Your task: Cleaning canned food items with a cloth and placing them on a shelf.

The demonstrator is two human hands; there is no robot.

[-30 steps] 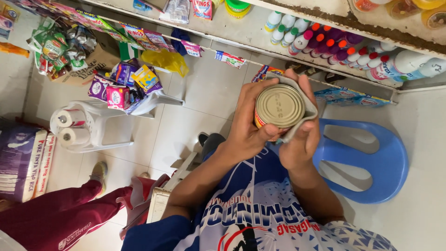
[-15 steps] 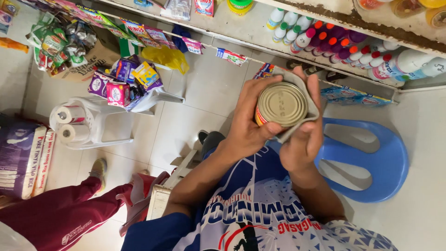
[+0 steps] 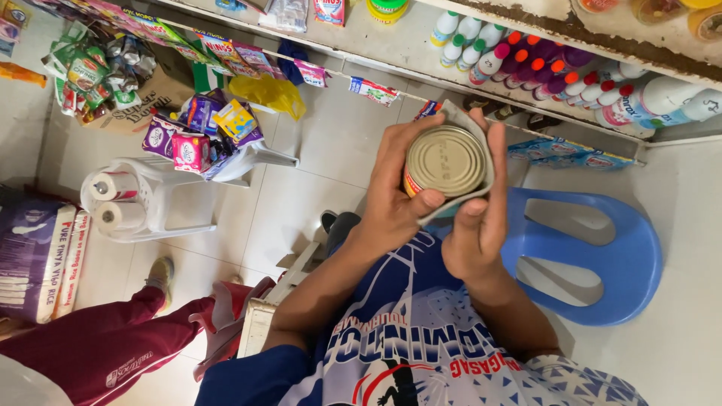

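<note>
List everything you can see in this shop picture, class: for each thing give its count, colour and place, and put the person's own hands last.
tin can: one, metal top, held up at centre
grey cloth: one, wrapped round the can's right side
blue plastic stool: one, on the floor at right
white plastic chair: one, left, holding paper rolls and packets
paper rolls: two, white, on the chair
rice sack: one, purple and white, far left
bottles: a row, white with coloured caps, on the shelf, count unclear
yellow bag: one, below the shelf
maroon trouser leg: another person's, lower left
left hand: grips the can
right hand: presses the cloth on the can
</note>
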